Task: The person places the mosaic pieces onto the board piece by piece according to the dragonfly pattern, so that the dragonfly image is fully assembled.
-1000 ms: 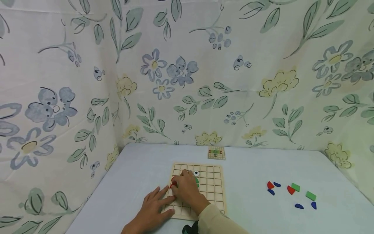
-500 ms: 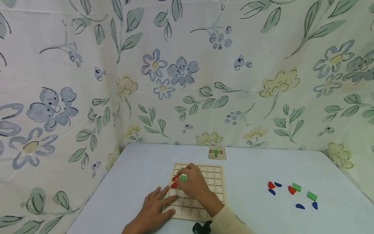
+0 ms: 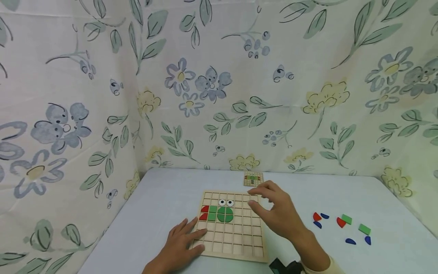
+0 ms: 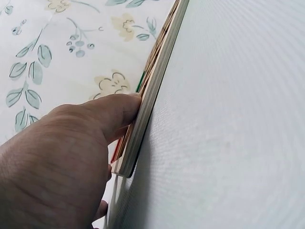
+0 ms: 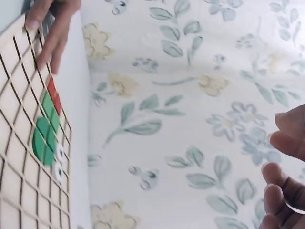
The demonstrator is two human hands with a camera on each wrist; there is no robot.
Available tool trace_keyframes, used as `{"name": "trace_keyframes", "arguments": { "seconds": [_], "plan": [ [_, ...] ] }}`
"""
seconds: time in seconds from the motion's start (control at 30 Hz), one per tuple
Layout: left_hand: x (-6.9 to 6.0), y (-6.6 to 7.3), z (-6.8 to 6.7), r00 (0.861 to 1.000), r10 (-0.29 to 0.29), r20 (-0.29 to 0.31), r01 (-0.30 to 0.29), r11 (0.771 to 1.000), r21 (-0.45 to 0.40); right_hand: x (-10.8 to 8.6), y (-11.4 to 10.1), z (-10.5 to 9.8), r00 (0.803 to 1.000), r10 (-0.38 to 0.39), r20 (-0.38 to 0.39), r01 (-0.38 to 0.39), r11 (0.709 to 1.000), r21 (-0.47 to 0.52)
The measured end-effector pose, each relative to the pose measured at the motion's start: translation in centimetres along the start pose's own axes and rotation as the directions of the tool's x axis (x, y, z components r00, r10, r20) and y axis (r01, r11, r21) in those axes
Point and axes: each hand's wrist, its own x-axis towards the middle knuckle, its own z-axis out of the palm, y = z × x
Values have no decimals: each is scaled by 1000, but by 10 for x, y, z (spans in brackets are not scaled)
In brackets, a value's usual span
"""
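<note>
A wooden grid board (image 3: 243, 240) lies on the white table. On its upper left sit red quarter pieces (image 3: 204, 216), a green rectangle (image 3: 212, 213) beside them, a green circle (image 3: 225, 215) made of quarter pieces, and two eye pieces (image 3: 230, 203) above the circle. My left hand (image 3: 178, 242) rests at the board's left edge, fingers spread and thumb near its lower corner; the left wrist view shows the thumb (image 4: 114, 112) touching the board's side. Raised over the board's right edge, my right hand (image 3: 281, 208) holds nothing, its thumb and index finger apart.
A small printed pattern card (image 3: 253, 179) lies behind the board. Loose pieces are scattered to the right: red quarters (image 3: 316, 217), green rectangles (image 3: 364, 229) and several blue half-rounds (image 3: 350, 241). Floral cloth (image 3: 219, 95) hangs at the back and left.
My right hand held a green rectangle over the board; that piece now lies between the red pieces and green circle. The right hand has let go and moved right. The left hand stays put.
</note>
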Motion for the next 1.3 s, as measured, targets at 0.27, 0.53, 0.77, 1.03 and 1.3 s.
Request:
{"name": "trace_keyframes", "arguments": {
  "seconds": [0.27, 0.53, 0.77, 1.03, 1.3],
  "plan": [
    [0, 0, 0, 1000, -7, 5, 7, 1000, -7, -16, 27, -53, 995, -88, -43, 87, 996, -15],
    [-2, 1, -2, 1000, 11, -8, -11, 1000, -11, -30, 62, -98, 993, -89, -75, 80, 989, -122],
    [-2, 1, -1, 1000, 7, -10, -7, 1000, -14, -52, 99, -126, 980, 127, -151, -160, 959, -235],
    [-2, -2, 2, 999, 11, -37, -12, 1000, -16, -69, 144, -145, 921, 352, -166, -388, 860, -331],
    [-1, -4, 2, 999, 29, -22, -29, 1000, 4, -94, 175, -151, 850, 514, -116, -519, 775, -361]
  ]
}}
